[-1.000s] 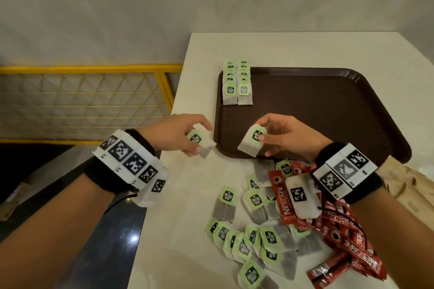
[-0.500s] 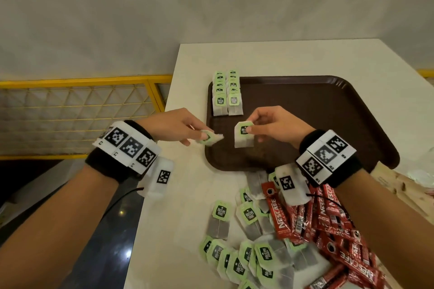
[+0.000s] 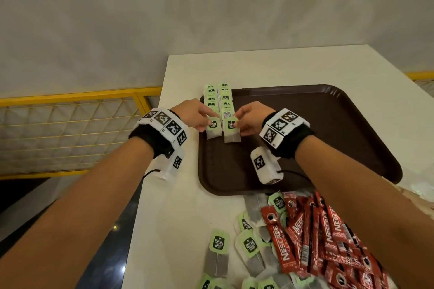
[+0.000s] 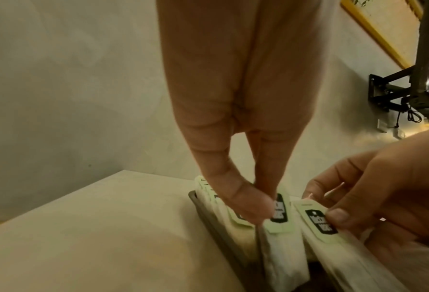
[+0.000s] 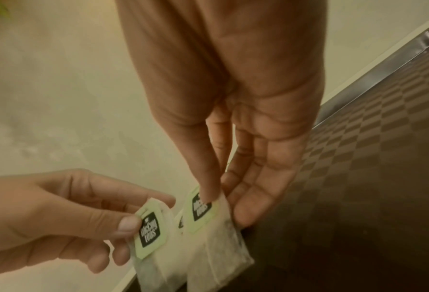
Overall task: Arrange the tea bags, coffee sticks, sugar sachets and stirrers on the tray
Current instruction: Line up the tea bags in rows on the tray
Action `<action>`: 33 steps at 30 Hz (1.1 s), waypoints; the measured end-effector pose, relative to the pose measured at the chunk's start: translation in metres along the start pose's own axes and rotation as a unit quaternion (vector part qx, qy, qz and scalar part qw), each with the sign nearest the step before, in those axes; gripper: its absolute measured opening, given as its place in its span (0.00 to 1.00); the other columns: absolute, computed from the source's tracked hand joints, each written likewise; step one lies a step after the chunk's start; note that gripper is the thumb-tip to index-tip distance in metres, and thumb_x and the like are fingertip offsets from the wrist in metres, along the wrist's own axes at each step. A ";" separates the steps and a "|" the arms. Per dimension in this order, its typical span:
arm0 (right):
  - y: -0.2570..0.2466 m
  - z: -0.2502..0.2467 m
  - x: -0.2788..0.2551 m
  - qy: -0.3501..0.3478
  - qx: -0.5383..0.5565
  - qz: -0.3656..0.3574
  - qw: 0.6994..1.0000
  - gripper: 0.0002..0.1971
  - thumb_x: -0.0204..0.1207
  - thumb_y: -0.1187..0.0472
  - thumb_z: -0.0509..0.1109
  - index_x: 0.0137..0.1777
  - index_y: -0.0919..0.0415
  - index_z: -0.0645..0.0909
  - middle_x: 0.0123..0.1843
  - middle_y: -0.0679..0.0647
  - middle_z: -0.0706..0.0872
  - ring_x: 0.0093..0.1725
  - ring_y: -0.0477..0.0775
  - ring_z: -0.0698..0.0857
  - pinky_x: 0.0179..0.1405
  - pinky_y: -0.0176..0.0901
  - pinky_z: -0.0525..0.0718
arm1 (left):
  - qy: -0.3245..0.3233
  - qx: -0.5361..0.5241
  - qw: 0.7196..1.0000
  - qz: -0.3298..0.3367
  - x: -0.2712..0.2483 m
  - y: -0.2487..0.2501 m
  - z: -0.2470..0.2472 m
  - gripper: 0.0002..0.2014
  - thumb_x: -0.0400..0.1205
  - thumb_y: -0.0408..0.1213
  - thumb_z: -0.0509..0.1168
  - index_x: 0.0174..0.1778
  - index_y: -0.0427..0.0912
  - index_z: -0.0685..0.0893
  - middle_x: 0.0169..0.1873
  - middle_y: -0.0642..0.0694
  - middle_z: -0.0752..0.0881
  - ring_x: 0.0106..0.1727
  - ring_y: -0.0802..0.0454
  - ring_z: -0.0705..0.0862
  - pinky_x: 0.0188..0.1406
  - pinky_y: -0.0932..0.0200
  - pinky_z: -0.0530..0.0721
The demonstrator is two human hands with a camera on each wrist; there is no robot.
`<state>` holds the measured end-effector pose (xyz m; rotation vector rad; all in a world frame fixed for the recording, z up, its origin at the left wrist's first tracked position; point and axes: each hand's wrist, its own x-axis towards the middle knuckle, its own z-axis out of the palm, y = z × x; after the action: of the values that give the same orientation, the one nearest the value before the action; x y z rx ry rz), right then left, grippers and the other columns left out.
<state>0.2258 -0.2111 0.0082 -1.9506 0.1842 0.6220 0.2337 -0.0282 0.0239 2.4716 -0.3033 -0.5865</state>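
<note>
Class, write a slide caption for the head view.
Left hand and right hand each pinch a tea bag onto the brown tray.

A yellow mesh railing (image 3: 70, 134) stands left of the white table (image 3: 270, 65).

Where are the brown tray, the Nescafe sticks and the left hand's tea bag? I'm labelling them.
brown tray (image 3: 328, 129): head view, bare floor.
Nescafe sticks (image 3: 328, 237): head view, pile's middle.
left hand's tea bag (image 3: 213, 127): head view, green tag.

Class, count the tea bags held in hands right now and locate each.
2. The left hand pinches the left tea bag at the near end of the left row on the tray; the right hand pinches the right tea bag beside it, ending the right row.
</note>
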 end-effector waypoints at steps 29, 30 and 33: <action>0.008 0.010 0.009 0.041 -0.157 0.022 0.987 0.31 0.63 0.65 0.82 0.62 0.62 0.70 0.54 0.56 0.79 0.57 0.60 0.85 0.58 0.56 0.85 | 0.101 0.123 0.987 0.027 0.011 -0.016 0.035 0.20 0.69 0.38 0.78 0.56 0.41 0.84 0.60 0.41 0.74 0.57 0.46 0.77 0.51 0.62 0.73; 0.008 0.012 0.009 0.044 -0.163 0.020 0.985 0.31 0.63 0.65 0.82 0.63 0.63 0.70 0.58 0.59 0.80 0.58 0.61 0.84 0.59 0.56 0.85 | 0.101 0.124 0.987 0.027 0.010 -0.015 0.036 0.20 0.69 0.37 0.78 0.56 0.41 0.83 0.60 0.41 0.74 0.58 0.45 0.77 0.52 0.61 0.73; 0.009 0.015 0.011 0.061 -0.166 0.019 0.984 0.28 0.66 0.66 0.79 0.63 0.64 0.71 0.62 0.62 0.80 0.58 0.63 0.84 0.59 0.57 0.84 | 0.102 0.128 0.986 0.027 0.009 -0.016 0.036 0.19 0.70 0.36 0.77 0.56 0.41 0.84 0.60 0.41 0.74 0.58 0.45 0.77 0.52 0.61 0.72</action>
<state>0.2267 -0.1999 -0.0096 -2.3142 0.2050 0.5858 0.2258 -0.0360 -0.0148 2.7339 -0.3837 -0.2817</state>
